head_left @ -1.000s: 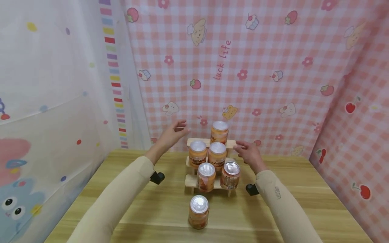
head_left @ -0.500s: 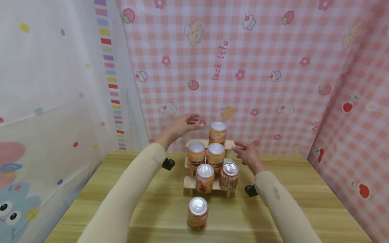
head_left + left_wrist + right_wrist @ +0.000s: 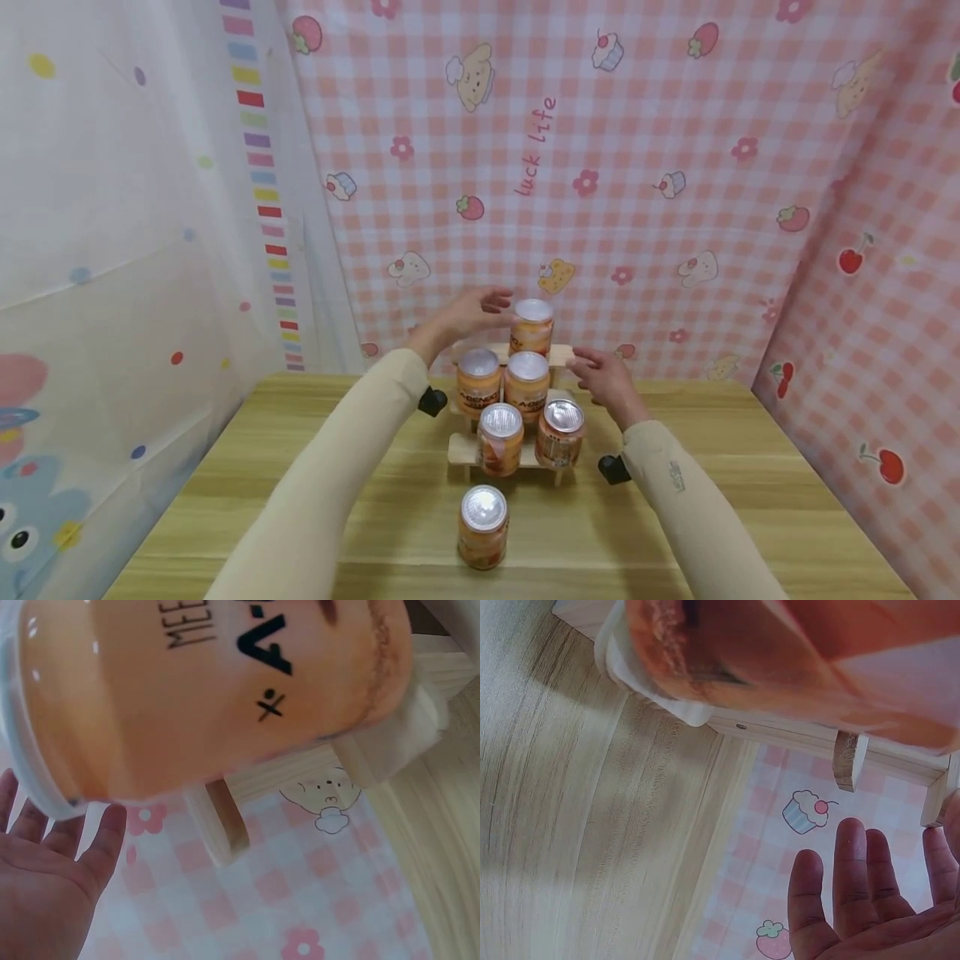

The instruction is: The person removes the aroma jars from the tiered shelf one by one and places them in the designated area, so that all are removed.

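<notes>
A wooden tiered rack (image 3: 462,449) holds several orange cans with silver lids: one can (image 3: 531,329) on the top tier, two on the middle, two on the lowest. My left hand (image 3: 471,315) is beside the top can, fingers extended toward its left side; whether it touches is unclear. My right hand (image 3: 609,382) is at the right end of the top tier, its fingers loosely spread and holding nothing. In the left wrist view, the hand (image 3: 52,877) lies past the lid end of a large can (image 3: 210,690). The right wrist view has the fingers (image 3: 850,870) near the rack's end.
Another can (image 3: 483,529) stands upright on the wooden table (image 3: 390,533) in front of the rack. A pink checked cloth (image 3: 637,225) hangs behind it, with a white patterned sheet (image 3: 150,317) at the left.
My left hand has moved right, from left of the rack to beside the top can. My right hand has stayed by the rack's right end. The head view has shifted slightly.
</notes>
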The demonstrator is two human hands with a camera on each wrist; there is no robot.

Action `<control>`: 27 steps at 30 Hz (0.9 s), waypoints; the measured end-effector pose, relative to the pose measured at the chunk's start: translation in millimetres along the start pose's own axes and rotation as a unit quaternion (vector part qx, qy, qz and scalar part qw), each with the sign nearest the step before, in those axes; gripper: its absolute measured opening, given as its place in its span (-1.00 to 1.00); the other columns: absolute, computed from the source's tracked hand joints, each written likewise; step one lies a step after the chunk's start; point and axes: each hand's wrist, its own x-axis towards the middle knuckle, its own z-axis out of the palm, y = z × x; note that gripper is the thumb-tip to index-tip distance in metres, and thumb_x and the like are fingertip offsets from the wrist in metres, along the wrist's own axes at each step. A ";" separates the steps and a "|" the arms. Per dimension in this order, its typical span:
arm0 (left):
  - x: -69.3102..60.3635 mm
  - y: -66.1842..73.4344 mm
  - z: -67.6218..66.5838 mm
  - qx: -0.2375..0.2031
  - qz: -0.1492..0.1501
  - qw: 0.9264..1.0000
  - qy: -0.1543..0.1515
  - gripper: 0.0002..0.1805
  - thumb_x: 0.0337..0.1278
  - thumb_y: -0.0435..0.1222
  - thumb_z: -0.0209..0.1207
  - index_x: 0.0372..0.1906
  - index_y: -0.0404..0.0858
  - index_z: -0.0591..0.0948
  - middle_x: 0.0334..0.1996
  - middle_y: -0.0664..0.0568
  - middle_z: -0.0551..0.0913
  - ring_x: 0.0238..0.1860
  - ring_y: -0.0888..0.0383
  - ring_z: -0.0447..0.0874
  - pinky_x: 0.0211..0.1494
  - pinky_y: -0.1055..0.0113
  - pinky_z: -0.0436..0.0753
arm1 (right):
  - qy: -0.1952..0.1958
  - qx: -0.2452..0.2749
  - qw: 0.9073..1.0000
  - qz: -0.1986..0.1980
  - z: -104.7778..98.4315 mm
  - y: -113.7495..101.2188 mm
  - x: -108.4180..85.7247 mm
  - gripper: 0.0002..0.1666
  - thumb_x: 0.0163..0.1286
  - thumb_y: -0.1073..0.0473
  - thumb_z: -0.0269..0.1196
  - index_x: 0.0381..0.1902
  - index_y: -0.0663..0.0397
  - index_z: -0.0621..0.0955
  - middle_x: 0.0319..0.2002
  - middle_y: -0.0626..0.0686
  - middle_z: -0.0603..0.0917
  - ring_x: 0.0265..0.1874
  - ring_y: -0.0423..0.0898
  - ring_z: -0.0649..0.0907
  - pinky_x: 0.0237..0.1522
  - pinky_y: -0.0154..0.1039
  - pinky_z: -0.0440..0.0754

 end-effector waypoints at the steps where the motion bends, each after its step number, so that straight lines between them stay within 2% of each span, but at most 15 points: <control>1: 0.8 1.0 0.8 0.001 0.000 1.000 -0.001 -0.19 0.20 0.01 0.32 0.48 -0.15 0.31 0.36 -0.12 0.41 0.35 -0.06 0.37 0.37 -0.02 0.35 | 0.000 0.000 1.000 0.001 0.1 0.1 -0.2 -0.41 0.55 -0.03 0.11 0.45 -0.02 0.38 0.32 0.25 0.47 0.20 0.23 0.53 0.14 0.20 0.50; 8: 5.3 6.2 7.9 0.019 0.007 1.000 -0.005 -0.24 0.23 -0.02 0.31 0.47 -0.13 0.34 0.32 -0.12 0.45 0.33 -0.05 0.39 0.34 0.06 0.41 | 0.000 -0.004 1.000 -0.003 1.2 3.2 -1.2 -0.40 0.55 -0.03 0.11 0.46 -0.01 0.38 0.32 0.26 0.48 0.20 0.25 0.53 0.12 0.21 0.50; 13: 8.6 5.6 12.8 0.021 0.008 1.000 -0.021 -0.22 0.19 0.00 0.34 0.46 -0.14 0.35 0.30 -0.08 0.48 0.32 -0.02 0.40 0.34 0.08 0.41 | -0.003 -0.004 1.000 0.000 2.4 6.1 -2.6 -0.40 0.54 -0.04 0.12 0.45 0.00 0.38 0.31 0.27 0.48 0.20 0.26 0.53 0.08 0.18 0.52; 18: 12.5 5.5 14.5 0.025 0.027 0.999 -0.035 -0.24 0.20 -0.02 0.33 0.45 -0.16 0.37 0.28 -0.05 0.51 0.30 -0.01 0.42 0.35 0.06 0.40 | -0.001 -0.001 1.000 -0.015 2.6 7.0 -1.0 -0.39 0.55 -0.03 0.11 0.46 0.04 0.37 0.31 0.31 0.46 0.21 0.30 0.52 0.09 0.22 0.51; 22: 14.4 5.8 14.5 0.024 0.038 0.998 -0.046 -0.29 0.22 -0.06 0.33 0.43 -0.12 0.39 0.23 -0.01 0.54 0.27 0.03 0.46 0.35 0.10 0.40 | -0.003 -0.002 1.000 -0.011 1.5 6.5 0.0 -0.39 0.55 -0.05 0.10 0.46 0.02 0.37 0.32 0.29 0.47 0.21 0.28 0.52 0.11 0.21 0.51; 27: 15.8 6.6 13.5 0.019 0.053 0.997 -0.050 -0.38 0.28 -0.12 0.29 0.40 -0.13 0.43 0.14 0.02 0.59 0.21 0.07 0.50 0.31 0.13 0.43 | -0.001 -0.004 1.000 -0.028 0.1 5.9 1.0 -0.40 0.55 -0.03 0.11 0.45 0.04 0.38 0.30 0.30 0.49 0.18 0.29 0.54 0.08 0.20 0.52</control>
